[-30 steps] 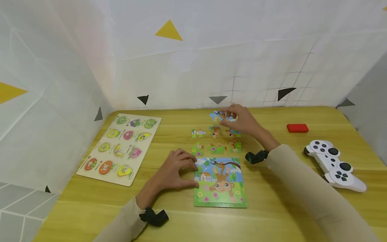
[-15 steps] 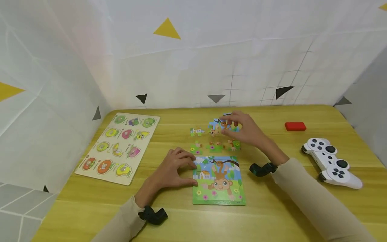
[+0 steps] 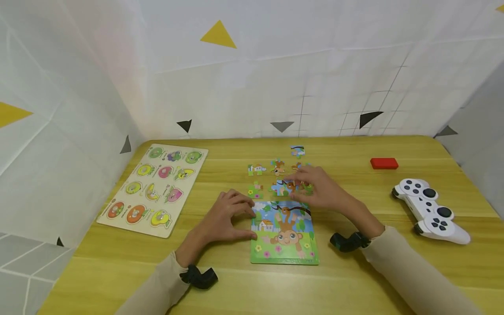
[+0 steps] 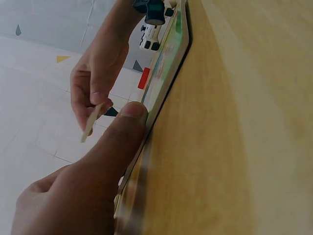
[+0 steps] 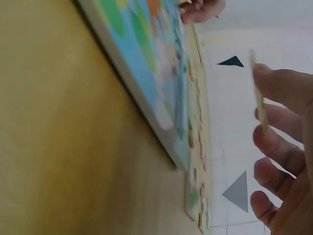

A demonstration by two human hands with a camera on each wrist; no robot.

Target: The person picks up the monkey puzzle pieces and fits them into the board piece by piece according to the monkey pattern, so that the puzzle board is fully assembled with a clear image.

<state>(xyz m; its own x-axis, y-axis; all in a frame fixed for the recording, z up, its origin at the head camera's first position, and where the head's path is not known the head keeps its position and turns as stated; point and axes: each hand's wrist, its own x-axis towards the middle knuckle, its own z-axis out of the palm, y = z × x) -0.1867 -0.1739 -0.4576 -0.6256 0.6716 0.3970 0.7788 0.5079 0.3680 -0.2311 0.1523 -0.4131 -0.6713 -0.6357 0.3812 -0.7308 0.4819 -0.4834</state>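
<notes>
My right hand (image 3: 315,186) pinches a jigsaw piece (image 3: 281,188) between thumb and fingers, just above the far edge of the puzzle board (image 3: 283,256). Sky and part of a branch show on this piece; seen edge-on in the right wrist view, the puzzle piece (image 5: 259,98) is thin and off the table. The board bears a monkey picture with a house and flowers. Along its left edge lies my left hand (image 3: 226,218), thumb and fingertips touching the border. In the left wrist view the thumb (image 4: 129,115) presses on the board's rim.
Beyond the board lie several loose jigsaw pieces (image 3: 257,169), partly hidden by the right hand. A wooden fruit puzzle (image 3: 161,192) is at the left. To the right are a red block (image 3: 384,163) and a white game controller (image 3: 429,212).
My right hand has drawn the jigsaw piece from the far row toward the board, uncovering another piece at the back. The left hand keeps its place at the board's left edge.
</notes>
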